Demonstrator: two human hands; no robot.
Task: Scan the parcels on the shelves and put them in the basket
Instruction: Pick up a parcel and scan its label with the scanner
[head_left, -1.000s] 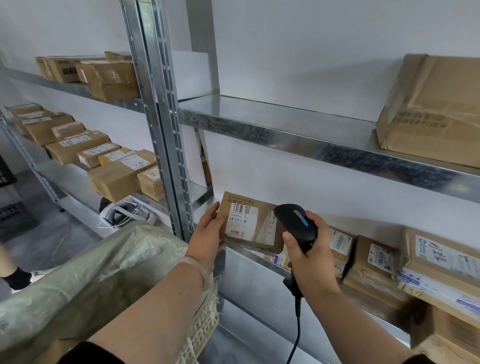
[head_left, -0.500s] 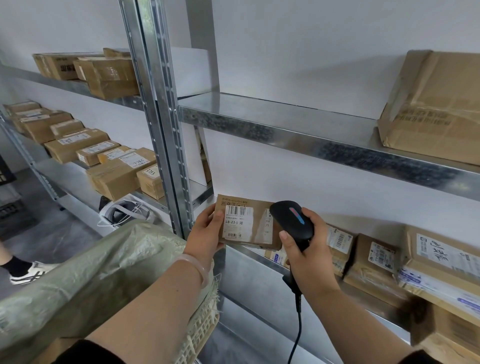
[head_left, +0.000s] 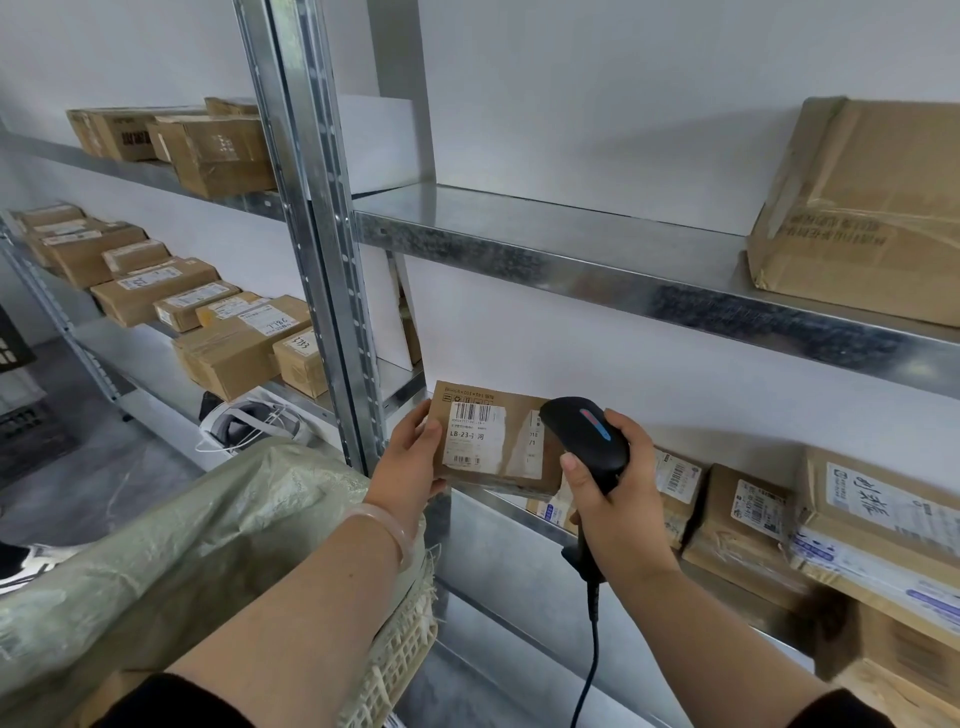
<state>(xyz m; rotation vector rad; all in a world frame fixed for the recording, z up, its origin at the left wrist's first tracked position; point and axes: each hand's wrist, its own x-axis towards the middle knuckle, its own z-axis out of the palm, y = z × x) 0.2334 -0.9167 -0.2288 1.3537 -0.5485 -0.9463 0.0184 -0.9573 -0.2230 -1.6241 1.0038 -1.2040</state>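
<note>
Parcel (head_left: 493, 441) held just above the shelf front edge (head_left: 498, 540), left hand (head_left: 410, 457) gripping its left edge; right hand (head_left: 613, 499) grips scanner (head_left: 587, 436) at its right edge. Basket (head_left: 400, 660) lies below left forearm.

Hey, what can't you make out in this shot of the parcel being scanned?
Head view:
- parcel right end: hidden behind the scanner.
- Label's small print: too small.
- basket contents: covered by the green bag.
- Top-shelf box: cut off by the right edge.
</note>
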